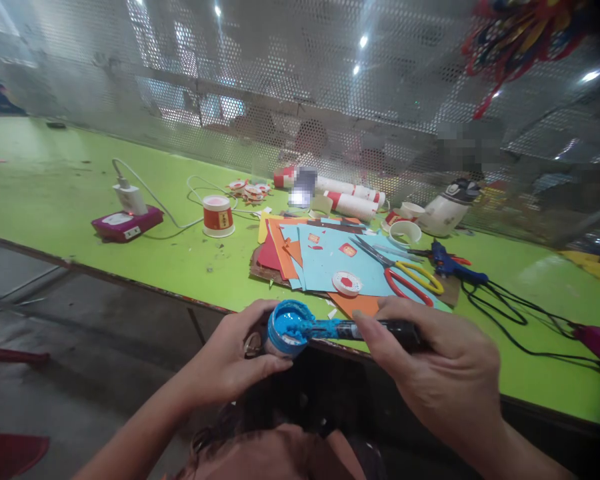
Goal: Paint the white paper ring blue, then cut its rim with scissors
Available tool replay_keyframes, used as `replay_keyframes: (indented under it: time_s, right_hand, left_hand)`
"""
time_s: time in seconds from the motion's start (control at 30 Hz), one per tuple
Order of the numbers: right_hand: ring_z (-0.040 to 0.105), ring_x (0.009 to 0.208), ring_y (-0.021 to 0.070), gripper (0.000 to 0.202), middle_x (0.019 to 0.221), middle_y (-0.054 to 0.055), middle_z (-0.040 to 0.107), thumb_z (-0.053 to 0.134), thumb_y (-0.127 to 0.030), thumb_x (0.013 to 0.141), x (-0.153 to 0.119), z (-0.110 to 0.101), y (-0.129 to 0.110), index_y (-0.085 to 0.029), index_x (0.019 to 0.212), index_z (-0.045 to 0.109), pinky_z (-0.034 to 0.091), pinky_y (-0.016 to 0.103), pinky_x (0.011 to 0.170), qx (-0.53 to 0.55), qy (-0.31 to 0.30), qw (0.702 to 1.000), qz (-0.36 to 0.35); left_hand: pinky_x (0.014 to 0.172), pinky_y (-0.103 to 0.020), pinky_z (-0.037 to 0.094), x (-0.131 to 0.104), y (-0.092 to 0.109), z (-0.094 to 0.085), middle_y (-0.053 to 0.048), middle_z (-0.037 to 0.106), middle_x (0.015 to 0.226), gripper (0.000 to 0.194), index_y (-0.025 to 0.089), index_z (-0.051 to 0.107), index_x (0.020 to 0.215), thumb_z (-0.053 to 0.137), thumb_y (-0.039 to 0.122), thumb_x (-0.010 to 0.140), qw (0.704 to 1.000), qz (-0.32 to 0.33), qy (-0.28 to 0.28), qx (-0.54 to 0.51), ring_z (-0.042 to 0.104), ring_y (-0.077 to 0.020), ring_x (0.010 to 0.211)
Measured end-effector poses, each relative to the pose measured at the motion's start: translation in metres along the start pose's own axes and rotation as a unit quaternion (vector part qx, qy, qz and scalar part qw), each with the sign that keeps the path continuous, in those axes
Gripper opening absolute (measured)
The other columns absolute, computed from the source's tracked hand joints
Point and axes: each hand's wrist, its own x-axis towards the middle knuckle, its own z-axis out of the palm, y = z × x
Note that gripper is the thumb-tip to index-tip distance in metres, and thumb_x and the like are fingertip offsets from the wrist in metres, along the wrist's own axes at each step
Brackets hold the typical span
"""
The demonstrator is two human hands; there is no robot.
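My right hand [445, 360] grips a blue-smeared tool [345, 329], its tip at the paint jar [286, 328] clamped in my left hand [237, 353]. Scissors [397, 270] and paper sheets [330, 260] lie beyond.

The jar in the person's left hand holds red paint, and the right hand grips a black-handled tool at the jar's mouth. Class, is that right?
Not quite: the head view shows that the paint is blue, not red. The rest stands: the left hand holds the jar, and the right hand grips the black-handled tool at the jar's mouth.
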Motion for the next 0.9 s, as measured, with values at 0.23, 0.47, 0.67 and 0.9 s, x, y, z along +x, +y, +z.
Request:
replay_keyframes:
  time_s: [0.23,0.47,0.67,0.9]
  right_hand:
    - [0.031,0.047,0.0076,0.041,0.049,-0.006,0.036,0.068,-0.031,0.087,0.003,0.025,-0.001,-0.017,0.051,0.053,0.027,0.022,0.043,0.044,0.012,0.998,0.031]
    - [0.022,0.047,0.0062,0.054,0.052,-0.006,0.021,0.066,-0.030,0.087,-0.003,0.019,0.004,-0.019,0.047,0.031,0.019,0.024,0.043,0.013,0.002,0.999,0.035]
    - [0.027,0.044,0.0077,0.049,0.048,-0.005,0.028,0.064,-0.035,0.088,0.000,0.003,0.008,-0.018,0.045,0.049,0.023,0.024,0.040,0.005,-0.024,0.997,0.075]
    - [0.032,0.041,0.0090,0.050,0.043,-0.003,0.038,0.065,-0.040,0.087,0.013,-0.011,0.005,-0.019,0.044,0.053,0.025,0.025,0.038,0.032,-0.026,0.993,0.113]
  left_hand:
    - [0.096,-0.036,0.051,0.000,0.000,0.001,-0.008,0.068,0.121,0.056,0.022,0.057,0.126,0.082,0.032,0.077,1.000,0.006,0.010,0.025,0.064,-0.0271,0.112]
    - [0.092,-0.031,0.053,-0.002,0.000,0.006,-0.007,0.068,0.119,0.052,0.022,0.057,0.126,0.080,0.029,0.079,1.000,0.006,0.027,-0.001,0.065,-0.0243,0.109]
    - [0.089,-0.033,0.053,-0.001,-0.002,0.006,-0.007,0.069,0.116,0.053,0.021,0.058,0.125,0.079,0.031,0.078,0.999,0.011,0.030,0.026,0.066,-0.0255,0.105]
    - [0.089,-0.036,0.053,0.001,0.004,0.006,-0.010,0.070,0.116,0.054,0.018,0.059,0.123,0.080,0.030,0.075,0.999,0.000,0.036,0.032,0.066,-0.0284,0.107]
